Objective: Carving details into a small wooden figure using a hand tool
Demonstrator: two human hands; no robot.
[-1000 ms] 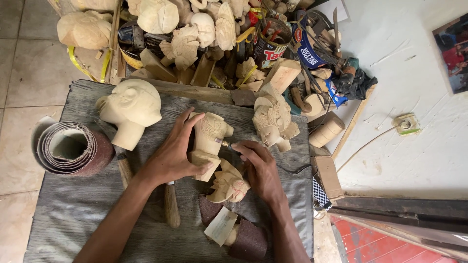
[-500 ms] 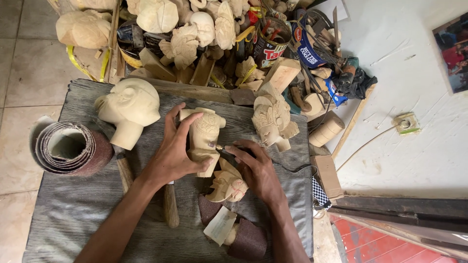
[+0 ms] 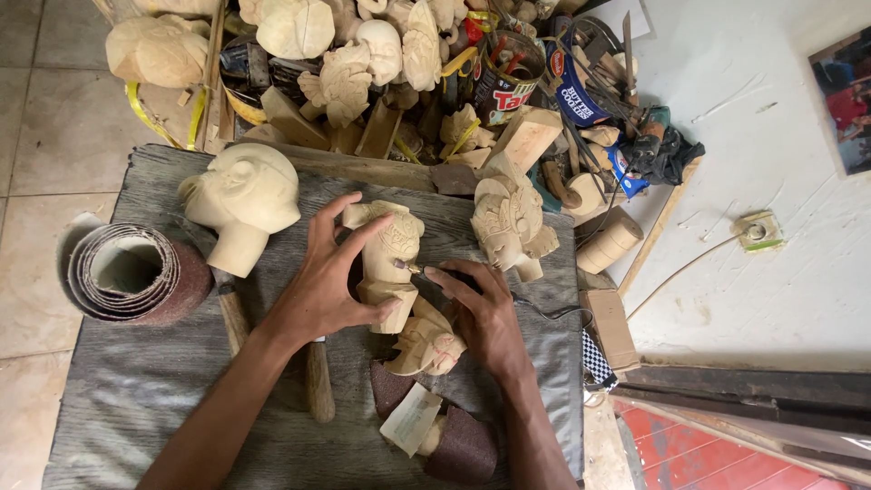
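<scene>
On a grey cloth, the left hand is gripping a pale, rigid, probably light wooden carving by its sturdy base while the right hand is pinching a thin tool against its delicate detail.

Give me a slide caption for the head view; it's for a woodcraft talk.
Left hand steadies a pale wooden figure while right hand applies a thin tool.
</scene>
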